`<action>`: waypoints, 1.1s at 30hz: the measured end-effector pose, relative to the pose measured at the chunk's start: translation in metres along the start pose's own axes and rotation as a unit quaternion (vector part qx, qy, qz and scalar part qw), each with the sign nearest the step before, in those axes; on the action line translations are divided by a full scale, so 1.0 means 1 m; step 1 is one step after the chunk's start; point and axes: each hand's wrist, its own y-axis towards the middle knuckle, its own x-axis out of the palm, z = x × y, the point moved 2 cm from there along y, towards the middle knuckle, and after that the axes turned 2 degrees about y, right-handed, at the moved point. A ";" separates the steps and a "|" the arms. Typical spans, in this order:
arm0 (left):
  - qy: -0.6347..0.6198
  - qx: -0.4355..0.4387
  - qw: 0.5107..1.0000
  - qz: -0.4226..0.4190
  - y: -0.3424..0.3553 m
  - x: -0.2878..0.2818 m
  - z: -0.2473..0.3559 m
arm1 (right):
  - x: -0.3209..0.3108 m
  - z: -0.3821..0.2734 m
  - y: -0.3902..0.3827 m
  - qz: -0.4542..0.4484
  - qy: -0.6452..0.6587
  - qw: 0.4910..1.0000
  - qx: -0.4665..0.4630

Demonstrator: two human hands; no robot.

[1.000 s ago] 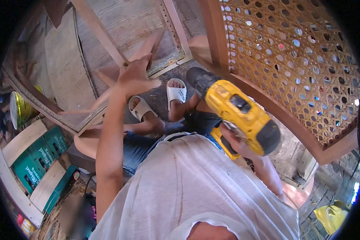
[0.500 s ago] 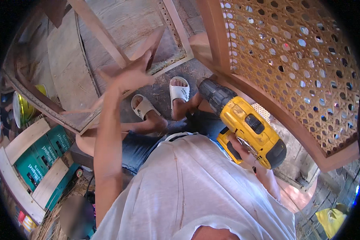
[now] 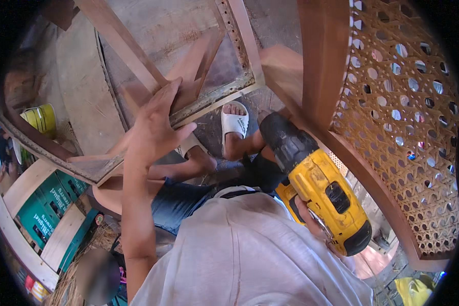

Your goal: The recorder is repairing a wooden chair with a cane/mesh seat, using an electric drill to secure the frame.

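Observation:
My left hand (image 3: 155,122) lies against a wooden seat frame (image 3: 243,84) lined with small holes, its fingers stretched beside an angled wooden brace (image 3: 125,41) and its thumb apart. My right hand (image 3: 313,222) grips a yellow and black cordless drill (image 3: 319,183), mostly hidden behind the tool's body. The drill's black chuck points up and left, near the curved wooden frame (image 3: 323,61) of a woven cane panel (image 3: 392,127). Whether the chuck touches the wood, I cannot tell. My sandalled feet (image 3: 234,125) are below, between the two pieces.
At the left are teal crates (image 3: 46,209) with pale curved boards (image 3: 23,184) across them, straw, and a yellow bucket (image 3: 38,120). A blurred round thing (image 3: 99,275) sits at the lower left. A yellow bag (image 3: 413,290) lies at the lower right, on brick paving.
The drill has moved down and right and now points more steeply upward. The cane panel appears farther right. My left hand has shifted slightly along the frame, its fingers now clearer.

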 end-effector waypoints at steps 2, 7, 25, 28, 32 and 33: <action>0.081 0.029 0.996 0.029 0.002 0.002 0.001 | 0.002 -0.003 0.005 -0.005 0.014 1.000 0.013; 0.126 0.009 0.992 0.013 0.004 0.003 0.002 | 0.006 -0.017 0.013 -0.018 0.036 0.999 0.036; 0.118 -0.087 0.984 -0.106 0.043 0.021 0.011 | 0.023 -0.012 0.026 -0.024 0.024 0.999 0.024; 0.112 -0.087 0.984 -0.109 0.044 0.022 0.011 | 0.028 -0.003 0.029 -0.024 0.029 0.999 0.012; 0.126 -0.100 0.982 -0.101 0.042 0.024 0.010 | 0.029 -0.007 0.032 -0.019 0.050 0.998 -0.020; 0.124 -0.101 0.982 -0.105 0.042 0.024 0.011 | 0.028 -0.013 0.031 -0.022 0.032 0.999 -0.007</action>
